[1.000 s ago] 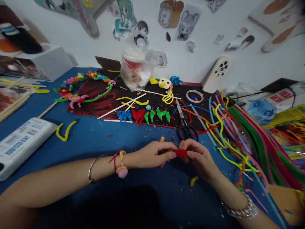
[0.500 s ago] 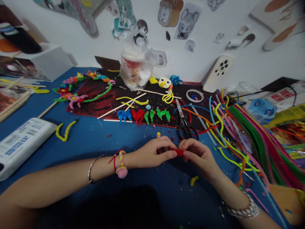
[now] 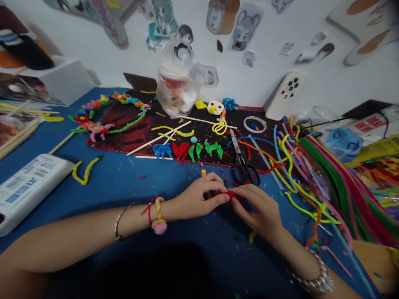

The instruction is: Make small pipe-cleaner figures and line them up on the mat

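My left hand (image 3: 198,196) and my right hand (image 3: 255,207) meet over the blue tabletop (image 3: 187,245). Between their fingertips, both pinch a short red pipe cleaner piece (image 3: 229,194), partly hidden by the fingers. A small yellow and pink pipe cleaner bit (image 3: 203,174) stands up at the top of my left hand's fingers. Black-handled scissors (image 3: 241,164) lie just beyond my right hand, and a small yellow pipe cleaner scrap (image 3: 251,237) sits partly hidden below it.
A dark red-and-black mat (image 3: 124,128) holds rows of small blue, red and green twisted shapes (image 3: 187,151), wooden sticks and a flower garland. Many long pipe cleaners (image 3: 336,187) fill the right. A white box (image 3: 31,187) lies left; a plastic-wrapped cup (image 3: 177,87) stands behind.
The small yellow and pink bit has risen at my left fingers. My right hand has shifted slightly, and its fingers now cover more of the red piece.
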Available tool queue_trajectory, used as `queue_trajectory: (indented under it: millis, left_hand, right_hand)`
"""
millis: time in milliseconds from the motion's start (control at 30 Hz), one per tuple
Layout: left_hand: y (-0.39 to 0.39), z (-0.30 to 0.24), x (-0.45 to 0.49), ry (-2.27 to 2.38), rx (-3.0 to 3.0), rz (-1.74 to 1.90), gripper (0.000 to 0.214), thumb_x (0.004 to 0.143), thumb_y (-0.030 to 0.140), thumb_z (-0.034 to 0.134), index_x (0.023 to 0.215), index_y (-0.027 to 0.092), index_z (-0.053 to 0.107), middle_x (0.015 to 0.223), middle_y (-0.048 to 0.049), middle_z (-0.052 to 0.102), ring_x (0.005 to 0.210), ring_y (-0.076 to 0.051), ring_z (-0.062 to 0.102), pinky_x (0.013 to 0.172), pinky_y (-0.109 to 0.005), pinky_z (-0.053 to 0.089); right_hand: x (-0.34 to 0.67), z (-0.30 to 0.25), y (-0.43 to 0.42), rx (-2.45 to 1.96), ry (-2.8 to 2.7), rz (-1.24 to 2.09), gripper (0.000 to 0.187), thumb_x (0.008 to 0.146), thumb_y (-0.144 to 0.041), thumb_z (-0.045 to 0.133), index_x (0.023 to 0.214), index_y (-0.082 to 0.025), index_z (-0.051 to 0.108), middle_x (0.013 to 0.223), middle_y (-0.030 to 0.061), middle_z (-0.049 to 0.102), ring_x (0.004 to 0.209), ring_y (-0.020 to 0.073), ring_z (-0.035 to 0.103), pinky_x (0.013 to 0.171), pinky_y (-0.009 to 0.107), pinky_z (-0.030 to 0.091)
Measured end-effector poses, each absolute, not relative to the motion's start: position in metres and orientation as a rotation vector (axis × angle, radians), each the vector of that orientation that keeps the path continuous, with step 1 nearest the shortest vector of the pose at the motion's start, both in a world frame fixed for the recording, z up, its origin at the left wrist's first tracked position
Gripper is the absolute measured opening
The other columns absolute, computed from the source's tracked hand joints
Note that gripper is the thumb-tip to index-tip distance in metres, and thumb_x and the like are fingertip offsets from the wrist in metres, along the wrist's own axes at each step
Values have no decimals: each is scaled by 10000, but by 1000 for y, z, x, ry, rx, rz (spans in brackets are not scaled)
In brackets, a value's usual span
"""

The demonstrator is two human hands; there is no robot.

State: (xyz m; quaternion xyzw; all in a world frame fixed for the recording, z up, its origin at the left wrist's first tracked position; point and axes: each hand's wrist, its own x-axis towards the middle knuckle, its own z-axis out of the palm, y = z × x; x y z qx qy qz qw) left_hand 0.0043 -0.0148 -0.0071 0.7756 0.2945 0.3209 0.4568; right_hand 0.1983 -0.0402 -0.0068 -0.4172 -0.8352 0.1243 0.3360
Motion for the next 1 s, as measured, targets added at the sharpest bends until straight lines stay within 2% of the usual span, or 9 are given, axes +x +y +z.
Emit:
queue_trajectory:
  millis: [100,200,333,500,833,1000]
  left_hand:
    - [-15,-7,4,716,1954,750,168,857,271,479,828,151,591,913,-39,502,844,-131,496,812,-278,397]
    - [-16,-8,5,705,1981,726,175,854,273,483,806,147,594,891,-37,502,833,-131,499,796,-270,400]
    - [-16,-9,6,698,1988,707,180,856,269,482,808,141,601,866,-35,508,830,-133,505,775,-259,404]
    - [-16,-10,7,709,1981,729,202,869,276,464,830,145,612,854,-38,538,841,-136,504,773,-256,399]
    - [-15,-12,8,732,2001,771,202,878,261,456,820,139,606,840,-39,565,831,-132,508,777,-251,401]
    - [-19,-12,8,763,2058,770,155,864,248,474,935,146,567,885,-48,569,822,-139,523,759,-254,425]
  right_hand:
    - [199,-9,-39,-1015,-2307,177,195,780,-126,540,967,-166,581,830,69,633,733,162,580,677,283,477]
    - [198,-8,-38,-1031,-2433,48,89,794,-151,505,805,-145,593,709,60,607,634,155,539,595,272,443]
    - [196,-6,-40,-1080,-2495,-60,219,819,-164,441,638,-161,563,567,23,523,522,131,456,511,252,367]
    - [195,-10,-44,-1164,-2388,-72,233,821,-160,457,614,-159,562,531,7,492,498,118,437,517,245,345]
    - [190,-18,-48,-1216,-2294,-127,218,828,-156,480,637,-148,584,524,12,530,487,116,457,526,248,341]
    - [191,-11,-47,-1219,-2255,-124,202,812,-165,487,636,-153,585,496,-4,519,458,112,412,514,258,315]
